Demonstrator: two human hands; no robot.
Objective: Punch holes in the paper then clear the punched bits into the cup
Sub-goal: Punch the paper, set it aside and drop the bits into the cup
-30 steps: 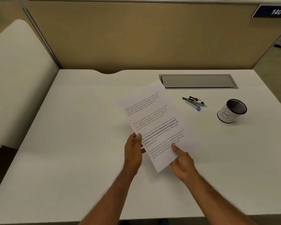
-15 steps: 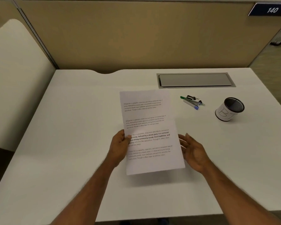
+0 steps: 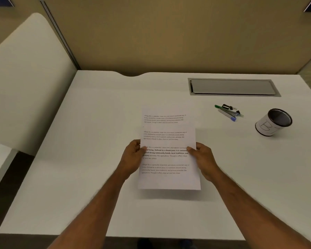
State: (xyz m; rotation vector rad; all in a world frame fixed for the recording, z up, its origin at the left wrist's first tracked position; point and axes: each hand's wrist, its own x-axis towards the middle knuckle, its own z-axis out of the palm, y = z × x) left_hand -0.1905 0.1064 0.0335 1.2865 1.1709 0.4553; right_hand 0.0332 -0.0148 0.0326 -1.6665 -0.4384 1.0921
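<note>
A white sheet of paper point(image 3: 168, 141) with four blocks of printed text hangs straight above the middle of the white desk point(image 3: 90, 133). My left hand point(image 3: 133, 157) pinches its left edge with the thumb on top. My right hand point(image 3: 203, 159) pinches its right edge the same way. The cup point(image 3: 271, 124), white-wrapped with a dark mesh inside and a handwritten letter on its side, stands at the right of the desk, well away from both hands. No hole punch is in view.
A green pen point(image 3: 228, 110), a blue-capped pen point(image 3: 227, 115) and a black binder clip point(image 3: 228, 106) lie between the paper and the cup. A grey cable hatch point(image 3: 233, 87) is set into the desk behind them. Tan partition walls close the back; a white panel stands at the left.
The paper was tilted and is now turned straight. My right hand let go of it half a second ago and now grips its right edge again; my left hand kept hold.
</note>
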